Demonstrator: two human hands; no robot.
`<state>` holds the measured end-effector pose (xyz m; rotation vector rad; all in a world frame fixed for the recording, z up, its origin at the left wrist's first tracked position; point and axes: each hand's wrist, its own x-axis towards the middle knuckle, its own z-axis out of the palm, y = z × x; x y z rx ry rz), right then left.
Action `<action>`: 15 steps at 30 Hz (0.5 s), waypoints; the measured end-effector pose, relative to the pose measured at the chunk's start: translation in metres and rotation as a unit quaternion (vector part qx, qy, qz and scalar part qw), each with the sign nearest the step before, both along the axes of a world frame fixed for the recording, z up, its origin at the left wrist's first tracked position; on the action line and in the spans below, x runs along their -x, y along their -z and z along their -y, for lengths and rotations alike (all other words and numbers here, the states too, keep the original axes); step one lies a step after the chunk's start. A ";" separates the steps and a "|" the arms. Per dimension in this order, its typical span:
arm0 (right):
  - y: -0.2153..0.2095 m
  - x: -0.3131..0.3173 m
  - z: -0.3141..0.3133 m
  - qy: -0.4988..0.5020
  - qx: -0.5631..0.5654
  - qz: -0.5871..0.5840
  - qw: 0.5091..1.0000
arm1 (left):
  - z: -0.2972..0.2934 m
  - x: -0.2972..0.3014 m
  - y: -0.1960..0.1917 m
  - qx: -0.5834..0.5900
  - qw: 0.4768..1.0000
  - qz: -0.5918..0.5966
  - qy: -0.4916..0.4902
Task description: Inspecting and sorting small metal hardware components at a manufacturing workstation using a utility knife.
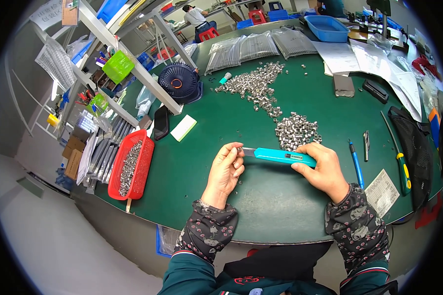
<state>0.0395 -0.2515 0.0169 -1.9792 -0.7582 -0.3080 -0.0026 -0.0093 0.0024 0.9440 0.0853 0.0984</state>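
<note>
Left hand: thumb and forefinger pinched on one small silver metal piece, largely covered by the fingertips; its full shape cannot be made out.

Right hand: closed around the rear of a flat teal plastic utility knife, whose tail end is lost in the grip. Grey steel blade, extended toward the left fingertips; whether it touches the piece cannot be told.

Green work table: carries all of the following.

Compact pile of short silver metal rings: beyond the knife, near the right hand; individual rings overlap.

Loose, wider heap of small silver metal parts: farther back; too small to tell singly.

Red perforated plastic basket: at left, holding small metal parts, the lower ones buried.

Black desk fan: beside the white shelf post.

Black mesh pouch: right side, contents indistinct.
</note>
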 end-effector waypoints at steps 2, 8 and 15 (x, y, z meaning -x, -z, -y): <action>0.001 0.000 0.000 -0.002 0.001 -0.003 1.000 | 0.000 0.000 -0.001 -0.007 1.000 -0.007 0.005; 0.000 0.000 0.000 -0.012 0.024 -0.033 0.999 | 0.001 0.001 -0.002 -0.029 1.000 -0.008 -0.006; 0.000 -0.001 0.002 -0.024 0.030 -0.068 0.997 | 0.000 0.001 0.000 -0.099 0.995 0.003 -0.003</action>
